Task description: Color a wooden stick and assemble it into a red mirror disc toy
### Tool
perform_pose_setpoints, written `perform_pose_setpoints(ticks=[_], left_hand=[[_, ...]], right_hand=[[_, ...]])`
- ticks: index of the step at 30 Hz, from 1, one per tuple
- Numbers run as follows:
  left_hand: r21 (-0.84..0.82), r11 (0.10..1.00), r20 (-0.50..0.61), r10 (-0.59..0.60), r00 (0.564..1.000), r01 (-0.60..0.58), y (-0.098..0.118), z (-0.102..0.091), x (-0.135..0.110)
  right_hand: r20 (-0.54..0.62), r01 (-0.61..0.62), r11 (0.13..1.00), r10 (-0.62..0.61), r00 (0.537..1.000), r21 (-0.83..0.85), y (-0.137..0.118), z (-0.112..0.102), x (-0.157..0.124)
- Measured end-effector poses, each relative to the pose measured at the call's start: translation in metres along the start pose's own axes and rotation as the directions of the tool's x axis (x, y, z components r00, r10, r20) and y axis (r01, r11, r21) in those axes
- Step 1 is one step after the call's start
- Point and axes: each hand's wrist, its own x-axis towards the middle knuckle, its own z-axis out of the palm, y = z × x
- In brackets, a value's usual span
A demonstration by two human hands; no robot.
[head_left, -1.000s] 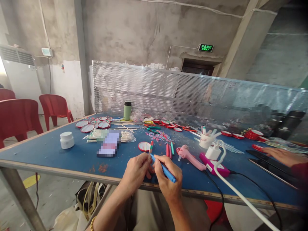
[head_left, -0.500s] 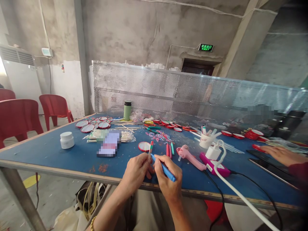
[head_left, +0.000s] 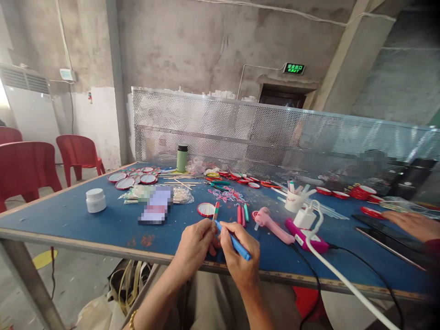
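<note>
Near the table's front edge, my left hand [head_left: 196,243] pinches a thin flat wooden stick [head_left: 216,210] whose upper end is coloured red and green. Its lower end is hidden behind my fingers. Held like a pen in my right hand [head_left: 242,252] is a blue marker [head_left: 239,246], its tip touching or very close to the stick at my left fingertips. Just beyond my hands lies a round red-rimmed disc [head_left: 206,209]. Red and green markers [head_left: 242,214] rest to the right of it.
A pink glue gun [head_left: 273,224], a purple power strip [head_left: 305,236] with cables and a cup of sticks [head_left: 294,200] stand to the right. On the left are a phone [head_left: 156,206] and a white jar [head_left: 96,200]. Another person's hand [head_left: 410,223] reaches in at far right.
My hands have barely moved; the marker stays at the stick. At far right, the other person's hand has drawn back slightly from a red-rimmed disc.
</note>
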Motion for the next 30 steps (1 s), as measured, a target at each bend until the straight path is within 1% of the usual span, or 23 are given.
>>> perform_pose_setpoints(ticks=[11, 18, 25, 30], left_hand=[[-0.037, 0.999, 0.003, -0.010, 1.000, 0.010, -0.0016, 0.0009, 0.0004], [-0.004, 1.000, 0.000, -0.004, 1.000, 0.004, -0.0020, 0.0007, 0.0001], [-0.033, 0.999, 0.002, 0.005, 1.000, -0.005, -0.0056, 0.0015, 0.0017], [-0.057, 0.998, 0.006, 0.004, 1.000, -0.004, -0.0062, 0.0021, 0.0013]], right_hand=[[-0.030, 0.000, 1.000, 0.000, 1.000, -0.006, -0.0019, -0.0010, 0.0002], [-0.006, -0.005, 1.000, 0.005, 1.000, 0.004, -0.0006, -0.0001, -0.0006], [-0.026, -0.034, 0.999, 0.034, 0.999, 0.005, 0.0007, 0.0005, -0.0014], [-0.045, -0.018, 1.000, 0.019, 0.999, 0.016, -0.0020, -0.0009, -0.0011]])
